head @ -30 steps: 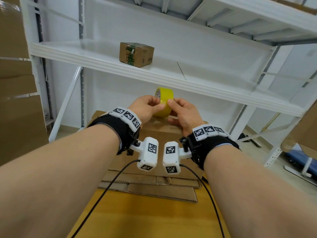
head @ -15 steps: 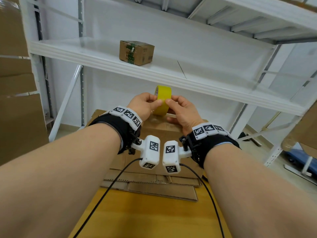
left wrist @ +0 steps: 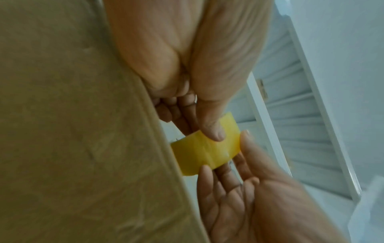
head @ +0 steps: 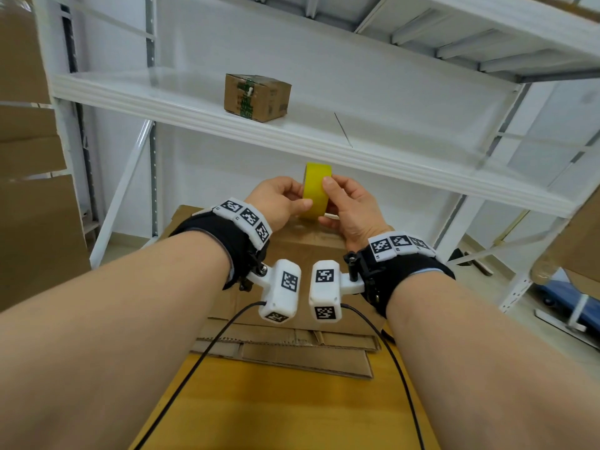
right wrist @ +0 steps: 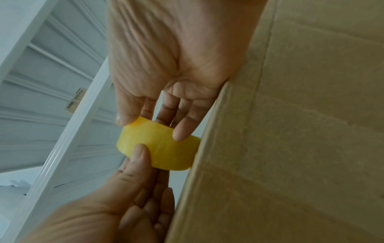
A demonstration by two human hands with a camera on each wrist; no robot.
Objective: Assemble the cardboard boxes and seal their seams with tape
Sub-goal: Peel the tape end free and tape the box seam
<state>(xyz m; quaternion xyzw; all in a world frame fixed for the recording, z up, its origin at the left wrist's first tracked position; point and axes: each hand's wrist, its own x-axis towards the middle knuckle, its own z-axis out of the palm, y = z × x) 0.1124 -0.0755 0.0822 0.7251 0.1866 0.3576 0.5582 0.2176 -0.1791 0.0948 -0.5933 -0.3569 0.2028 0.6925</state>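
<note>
Both hands held the yellow tape roll in the air above the assembled cardboard box, which stood on a stack of flattened cardboard on the wooden table. The left hand pinched the roll between thumb and fingers from its side, and the right hand did the same, its thumb laid on the outer band. In the wrist views the thumbs pressed the smooth yellow surface and no loose end of tape stood clear of it. The likeliest trouble was a failed start: a nail might miss the edge or lift only a sliver, so that the strip tore narrow or folded back onto itself. The roll was held only by fingertips, so a hard pull could twist it free and drop it behind the box. Whether the top seam lay closed under the hands could not be told.
</note>
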